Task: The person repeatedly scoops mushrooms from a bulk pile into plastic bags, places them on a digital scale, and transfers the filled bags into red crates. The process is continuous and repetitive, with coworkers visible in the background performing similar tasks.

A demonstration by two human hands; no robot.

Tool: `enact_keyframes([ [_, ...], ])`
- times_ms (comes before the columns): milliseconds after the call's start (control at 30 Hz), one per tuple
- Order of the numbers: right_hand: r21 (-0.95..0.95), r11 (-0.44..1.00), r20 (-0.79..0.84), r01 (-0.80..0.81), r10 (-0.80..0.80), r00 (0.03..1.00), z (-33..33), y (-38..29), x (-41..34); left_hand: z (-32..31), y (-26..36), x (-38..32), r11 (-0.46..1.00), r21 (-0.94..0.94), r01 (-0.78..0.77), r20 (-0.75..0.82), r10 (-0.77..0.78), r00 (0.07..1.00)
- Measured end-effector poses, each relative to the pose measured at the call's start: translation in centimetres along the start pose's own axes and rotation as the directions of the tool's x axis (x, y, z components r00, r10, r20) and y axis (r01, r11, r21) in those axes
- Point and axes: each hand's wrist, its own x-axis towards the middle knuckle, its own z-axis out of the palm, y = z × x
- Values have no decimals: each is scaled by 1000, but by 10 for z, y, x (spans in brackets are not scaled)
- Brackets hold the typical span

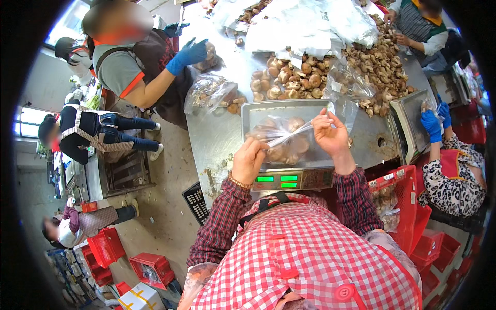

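A clear plastic bag of brown mushrooms (285,149) lies on the metal tray (271,106) of a digital scale, whose green displays (288,178) are lit on the side facing me. My left hand (248,159) pinches the gathered plastic at the bag's left side. On the right, my right hand (331,131) grips the stretched, twisted end of the bag between thumb and fingers. Loose mushrooms (298,75) are piled just beyond the tray. Another clear bag of mushrooms (213,91) rests left of the scale, and one more (347,83) is behind it on the right.
White plastic bags (298,27) cover the far part of the metal table (211,135). A larger mushroom heap (376,62) spreads at the right. Gloved co-workers stand left and right of the table. A red crate (405,205) with bagged mushrooms is by my right side, a black crate (197,203) by my left.
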Motion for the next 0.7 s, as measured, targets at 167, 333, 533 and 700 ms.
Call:
enact_keyframes([
  [167, -144, 985, 21, -91, 95, 995, -1, 19, -2, 8, -17, -9, 991, 96, 90, -61, -84, 995],
  [333, 20, 999, 138, -25, 22, 990, 4, 8, 0, 0, -16, 0, 988, 156, 20, -21, -16, 1000],
  [533, -780, 555, 133, 290, -305, 943, -7, 9, 12, 10, -12, -2, 996, 46, 71, -107, -66, 992],
  [700, -691, -671, 614, 268, -348, 709, -5, 39, 17, 12, 9, 9, 996, -69, 61, -169, -72, 983],
])
